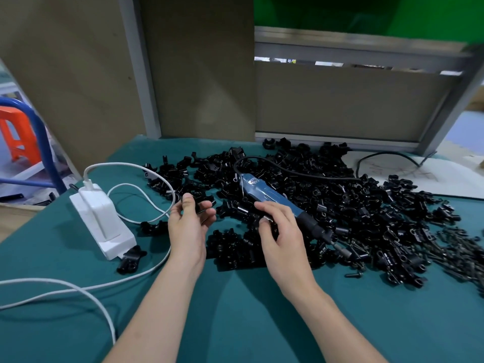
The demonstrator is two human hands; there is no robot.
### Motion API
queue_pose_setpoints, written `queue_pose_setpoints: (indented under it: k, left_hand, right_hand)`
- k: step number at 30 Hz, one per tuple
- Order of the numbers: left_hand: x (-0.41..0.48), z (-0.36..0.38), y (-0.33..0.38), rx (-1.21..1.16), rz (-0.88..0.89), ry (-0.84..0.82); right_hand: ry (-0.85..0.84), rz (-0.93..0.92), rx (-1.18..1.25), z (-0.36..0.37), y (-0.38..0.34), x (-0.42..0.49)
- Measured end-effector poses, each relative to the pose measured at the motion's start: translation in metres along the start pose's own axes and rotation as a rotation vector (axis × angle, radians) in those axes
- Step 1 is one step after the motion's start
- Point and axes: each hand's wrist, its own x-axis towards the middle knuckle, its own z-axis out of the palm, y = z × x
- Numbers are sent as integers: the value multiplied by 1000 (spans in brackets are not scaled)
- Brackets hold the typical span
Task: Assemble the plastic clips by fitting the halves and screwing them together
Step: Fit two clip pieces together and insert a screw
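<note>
A big heap of black plastic clip halves (348, 205) covers the middle and right of the teal table. My left hand (187, 226) holds a black clip half (200, 207) between thumb and fingers, just left of the heap. My right hand (279, 231) is over the heap's near edge, its curled fingers pinching a small black piece (271, 226). A blue electric screwdriver (277, 199) lies on the heap just behind my right hand, its bit pointing to the lower right. Loose black screws (455, 247) lie scattered at the far right.
A white power strip (104, 231) with a plugged-in adapter and white cables (78, 289) lies on the left. Two assembled-looking clips (132, 259) sit beside it. The screwdriver's black cord (301, 174) runs back over the heap. Brown partition panels close off the rear.
</note>
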Motion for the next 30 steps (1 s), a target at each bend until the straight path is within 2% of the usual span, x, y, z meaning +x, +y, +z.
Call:
queue_pose_setpoints:
  k: [5,10,13,14,16,19,21,23,28,30]
  left_hand:
    - [1,0,-1,-8,3,4]
    - [2,1,-4,37,16,-2]
    - [3,0,-5,45,13,10]
    - [3,0,-5,42,8,14]
    - [4,0,-5,29,-7,21]
    - [5,1,-4,16,-21,27]
    - [4,1,-4,16,-17,20]
    - [3,0,-4,34,-6,2]
    - [-1,-1,-4,135,53,-30]
    - [-2,0,-4,172,92,-34]
  right_hand:
    - [5,-140,-304,5,-5,13]
    - [-268,-198,-799,30,-16,46]
    - [-320,-245,-910,36,-17,59]
    - [-306,-231,-851,34,-19,61]
    - [-205,-154,-578,25,-26,62]
    - [-35,47,24,-7,-42,57]
    - [19,180,457,-35,-47,47]
    - [51,282,779,-63,-43,28]
    - [113,673,1004,-98,-10,-30]
    - [92,750,1020,-102,-1,-40]
